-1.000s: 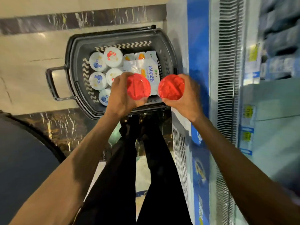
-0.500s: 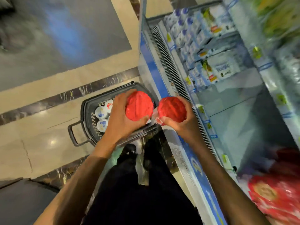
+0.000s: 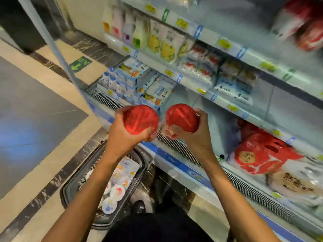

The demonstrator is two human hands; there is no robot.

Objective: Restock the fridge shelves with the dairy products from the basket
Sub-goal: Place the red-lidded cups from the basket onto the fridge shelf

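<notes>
**Trainee:** Item status?

**Supervisor:** Two red-lidded cups. The left cup (image 3: 140, 119) is gripped by the left hand (image 3: 122, 135), fingers curled round the lid rim. The right cup (image 3: 181, 117) is gripped the same way by the right hand (image 3: 197, 135). The cups sit side by side, nearly touching, directly above the vent grille (image 3: 176, 145).

**Trainee:** Change since one second ago?

**Supervisor:** Both cups were then over the basket (image 3: 69, 189) and have since been lifted clear of it. The basket now lies on the floor, below and left of the vent grille. Judgement: pick-up is complete and placement has not begun.

**Trainee:** Construction of the cups?

**Supervisor:** The lids are round, flat and glossy red, under wrinkled clear film. The right cup shows a pale body with red print beneath the lid. The wall is probably tapered, but blur limits certainty.

**Trainee:** Surroundings?

**Supervisor:**
- **Vent grille:** a long slatted strip.
- **Behind the vent grille:** the bottom shelf (image 3: 225, 130) shows a smooth bare patch.
- **Right of the vent grille:** soft red packs (image 3: 262, 152).
- **Left of and behind the vent grille:** stacked white pouches (image 3: 157, 91).
- **Basket:** dark rigid plastic, holding small round tubs (image 3: 117, 191) with white lids.

With those tubs in the basket, restocking is judged well short of finished
</notes>
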